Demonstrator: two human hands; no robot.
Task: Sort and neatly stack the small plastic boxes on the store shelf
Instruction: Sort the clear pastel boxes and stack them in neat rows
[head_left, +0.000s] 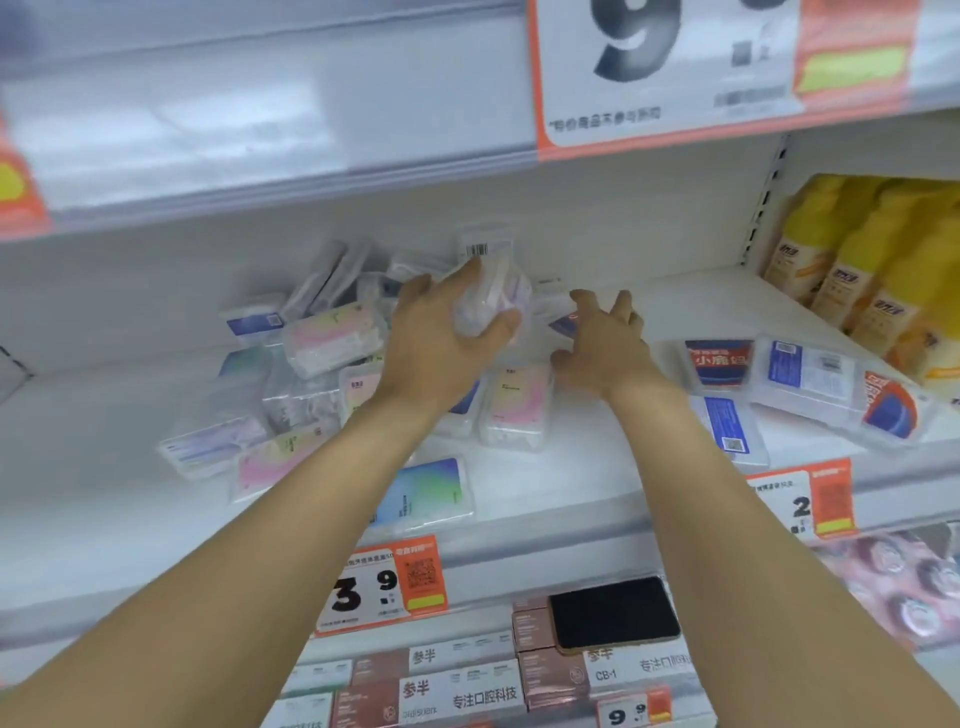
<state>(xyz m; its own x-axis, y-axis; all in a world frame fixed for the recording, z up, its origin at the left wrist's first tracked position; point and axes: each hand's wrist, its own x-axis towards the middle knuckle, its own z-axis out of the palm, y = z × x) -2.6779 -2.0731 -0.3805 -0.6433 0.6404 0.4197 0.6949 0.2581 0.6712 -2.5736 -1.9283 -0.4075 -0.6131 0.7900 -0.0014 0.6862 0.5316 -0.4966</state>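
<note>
The small plastic boxes (332, 395) lie in a loose, tumbled heap on the white store shelf (571, 483), mostly left of centre in the frame, some flat, some tipped on edge against the back wall. A second, smaller scatter of blue-and-red labelled boxes (810, 384) lies flat at the right of the frame, well apart from the heap.

The left hand (441, 353) is at the centre of the frame, raised above the heap, its fingers (498, 322) curled around a clear box with a pale purple insert (493, 296). That box stands roughly upright in the grip, its long axis running up toward the barcode label at its top, tilted slightly right.

The right hand (608, 343) is just right of it, empty, fingers spread and reaching toward a small blue-labelled box (563, 325) at the back of the shelf, which lies directly ahead of its fingertips and between the two hands. Contact is hard to judge through the blur.

The right hand is clearly the nearer one to that box, and the bare stretch of shelf lies below and in front of it, in the lower middle of the frame; that looks the likely place to start a stack. A pastel blue-green box (421, 496) lies flat alone near the shelf's front edge.
</note>
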